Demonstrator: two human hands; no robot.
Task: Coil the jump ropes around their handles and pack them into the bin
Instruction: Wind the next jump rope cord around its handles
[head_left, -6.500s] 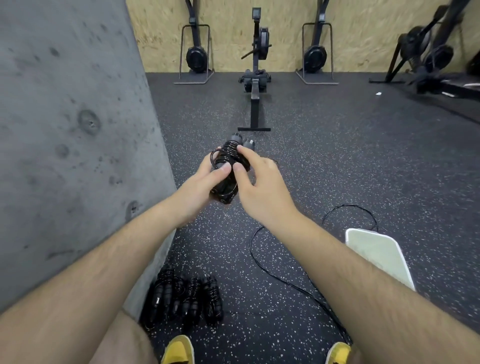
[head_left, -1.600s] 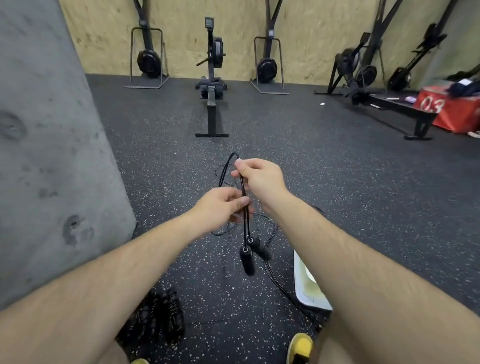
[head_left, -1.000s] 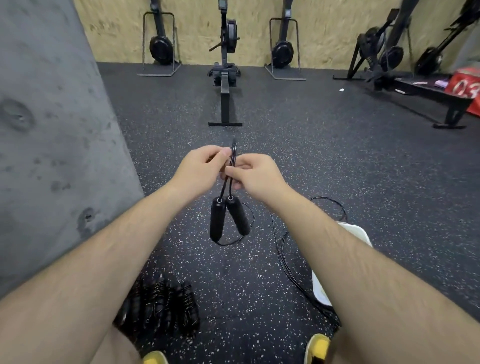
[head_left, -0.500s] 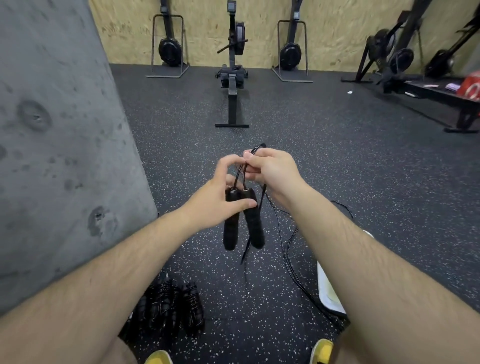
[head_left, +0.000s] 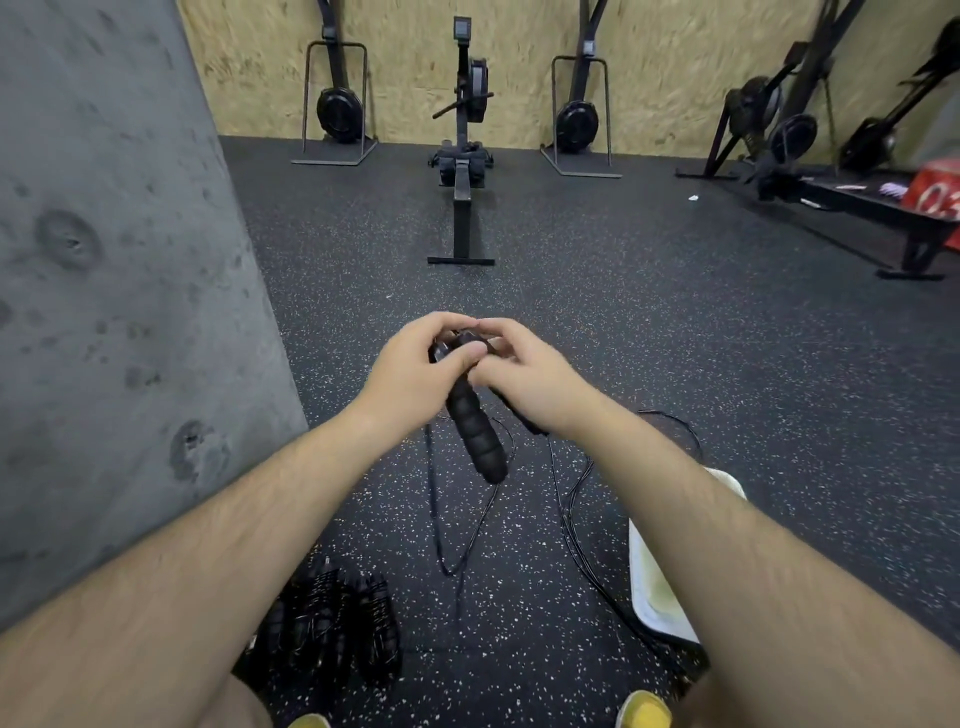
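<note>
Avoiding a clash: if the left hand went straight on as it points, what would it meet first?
Probably the right hand: the left hand points across at it, both holding the handles.

One wide-angle camera, worn on the head, looks forward and down: black speckled rubber floor close underfoot, pale chipboard wall well beyond, straight ahead.

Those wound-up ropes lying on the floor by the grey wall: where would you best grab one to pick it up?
Probably round the middle of the rightmost bundle, coming down from above. The bundles seem to lie flat, packed side by side, and the wall closes off their left. The wrapped middle gives fingers something thick to close round.
</note>
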